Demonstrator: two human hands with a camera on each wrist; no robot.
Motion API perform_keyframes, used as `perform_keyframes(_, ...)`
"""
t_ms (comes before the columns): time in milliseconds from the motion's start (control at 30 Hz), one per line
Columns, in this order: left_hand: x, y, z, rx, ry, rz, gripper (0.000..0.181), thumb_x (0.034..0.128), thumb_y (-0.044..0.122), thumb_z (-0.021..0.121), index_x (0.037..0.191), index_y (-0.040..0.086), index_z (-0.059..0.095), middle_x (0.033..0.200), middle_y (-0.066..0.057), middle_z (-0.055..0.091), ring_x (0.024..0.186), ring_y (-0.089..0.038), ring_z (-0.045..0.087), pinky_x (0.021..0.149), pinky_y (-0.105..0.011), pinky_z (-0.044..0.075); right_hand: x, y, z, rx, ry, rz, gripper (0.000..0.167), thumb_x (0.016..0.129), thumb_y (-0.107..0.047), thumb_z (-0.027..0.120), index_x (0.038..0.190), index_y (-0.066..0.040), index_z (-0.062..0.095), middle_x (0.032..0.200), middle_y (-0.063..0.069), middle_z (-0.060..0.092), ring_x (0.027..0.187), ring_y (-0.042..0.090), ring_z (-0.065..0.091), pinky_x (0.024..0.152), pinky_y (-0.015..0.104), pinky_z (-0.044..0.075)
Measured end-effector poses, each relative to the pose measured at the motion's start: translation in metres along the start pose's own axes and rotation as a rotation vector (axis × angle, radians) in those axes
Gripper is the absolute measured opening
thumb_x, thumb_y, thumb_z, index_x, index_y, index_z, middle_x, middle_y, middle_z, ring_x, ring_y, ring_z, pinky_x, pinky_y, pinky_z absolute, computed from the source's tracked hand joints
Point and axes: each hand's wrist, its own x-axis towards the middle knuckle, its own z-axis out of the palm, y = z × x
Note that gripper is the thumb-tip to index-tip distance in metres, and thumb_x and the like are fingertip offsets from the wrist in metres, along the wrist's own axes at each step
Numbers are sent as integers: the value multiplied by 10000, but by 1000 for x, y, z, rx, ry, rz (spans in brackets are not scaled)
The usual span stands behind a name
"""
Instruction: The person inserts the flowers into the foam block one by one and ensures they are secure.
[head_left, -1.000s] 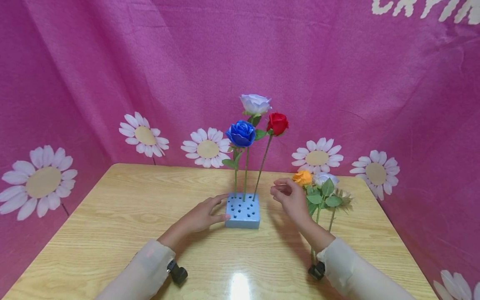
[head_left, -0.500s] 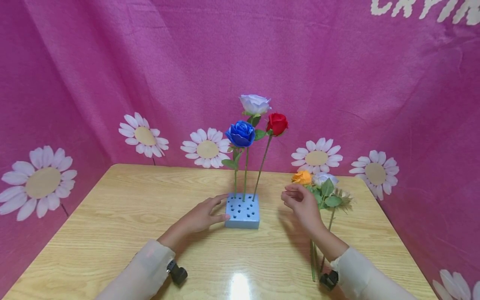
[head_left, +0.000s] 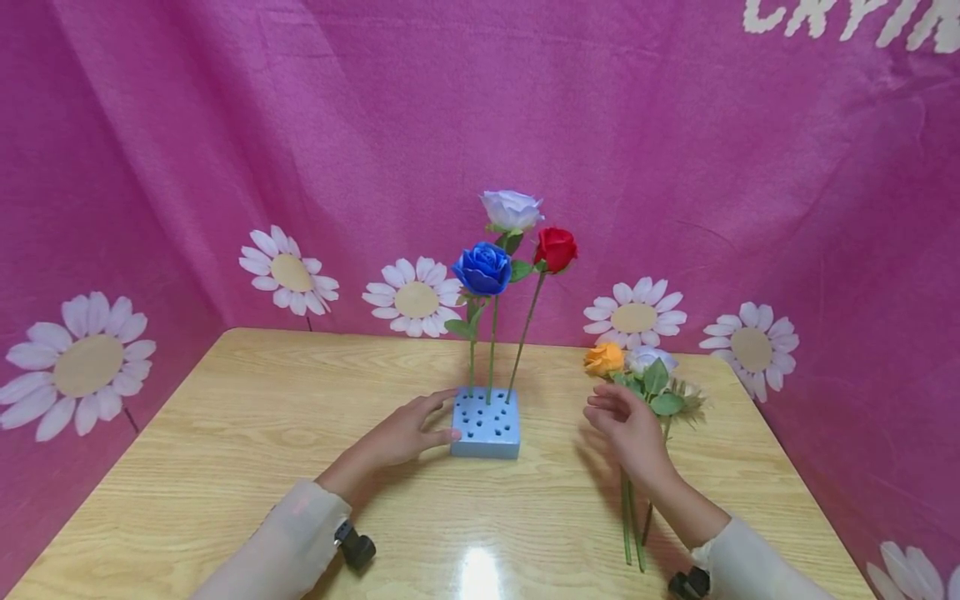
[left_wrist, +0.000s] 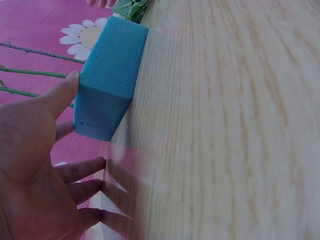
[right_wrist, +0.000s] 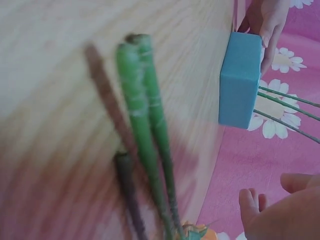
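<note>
Three roses stand upright in a light-blue block (head_left: 484, 448) with holes: a blue one (head_left: 483, 268), a pale lilac one (head_left: 512, 209) and a red one (head_left: 557, 250). My left hand (head_left: 397, 432) rests its thumb and a finger on the block's left side; in the left wrist view the other fingers of this hand (left_wrist: 35, 165) are spread. My right hand (head_left: 632, 435), fingers loosely bent and empty, hovers beside the flowers lying at the right: an orange rose (head_left: 603, 359), a pale one (head_left: 649, 359) and a spiky one (head_left: 692, 402). Their green stems (right_wrist: 142, 100) show in the right wrist view.
The wooden table (head_left: 262, 400) reaches back to a magenta cloth (head_left: 375, 125) printed with daisies. More of this cloth hangs at the left and right sides. A dark wrist camera (head_left: 354, 546) is at my left sleeve, another (head_left: 688, 582) at my right.
My right hand has moved right and towards me, away from the block and over to the lying flowers. The left hand and the block have stayed where they were.
</note>
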Motion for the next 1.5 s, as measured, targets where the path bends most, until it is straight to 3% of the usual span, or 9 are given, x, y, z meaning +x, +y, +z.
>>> perform_keyframes(300, -1, 0, 0, -4, -1, 17, 736, 984, 490, 670, 1618, 296, 349, 1603, -131, 425, 1470, -376, 400, 1146, -634, 351, -12, 7, -16, -80, -29, 27, 452, 992, -80, 693, 1392, 63, 539, 1333, 284, 629, 1025, 35, 633, 844, 162, 544)
perform_keyframes(667, -1, 0, 0, -11, 3, 24, 733, 984, 480, 677, 1616, 293, 354, 1597, -147, 428, 1478, -375, 386, 1157, -620, 344, -26, 15, -31, -195, -29, 38, 490, 980, -94, 711, 1401, 80, 529, 1337, 279, 635, 1200, 372, 641, 869, 104, 489)
perform_keyframes(1100, 0, 1, -1, -13, 2, 10, 746, 980, 493, 678, 1616, 273, 356, 1580, -146, 455, 1481, -384, 376, 1172, -621, 317, -33, 29, -40, -277, -73, 126, 527, 949, -86, 745, 1387, 108, 525, 1278, 290, 648, 1130, 375, 658, 774, 161, 523)
perform_keyframes(1500, 1, 0, -1, -14, -2, 4, 743, 986, 495, 668, 1617, 261, 354, 1582, -165, 447, 1484, -408, 365, 1168, -641, 310, -31, 33, -37, -366, -80, 124, 549, 891, -50, 785, 1344, 143, 543, 1208, 294, 679, 1058, 368, 692, 737, 197, 550)
